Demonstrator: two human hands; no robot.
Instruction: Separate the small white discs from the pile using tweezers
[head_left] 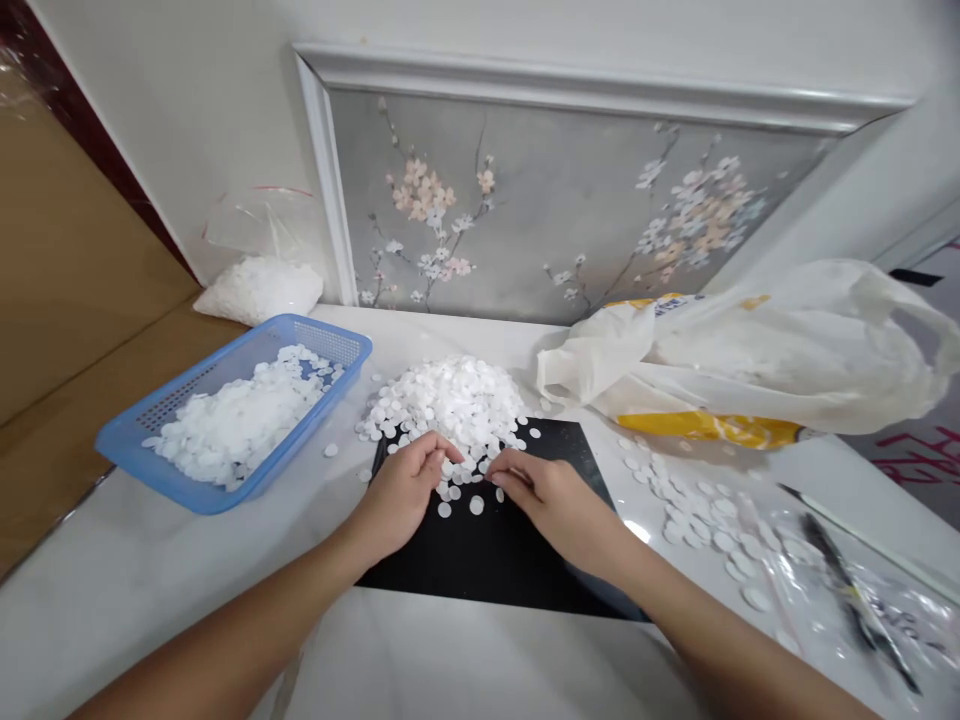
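Observation:
A heap of small white round discs [450, 400] lies at the far edge of a black mat [495, 550] on a white table. My left hand [401, 495] rests at the heap's near edge, fingers curled and pinched on discs. My right hand [551, 500] sits beside it on the mat, fingertips pinched at the same edge of the heap. A few loose discs [475, 505] lie on the mat between the two hands.
A blue plastic basket [150, 435] holding several white discs stands at the left. A clear bag of discs [259, 288] leans by the wall. A white and yellow plastic bag [750, 350] lies at the right. More discs [712, 520] and clear wrappers [862, 590] are scattered nearby.

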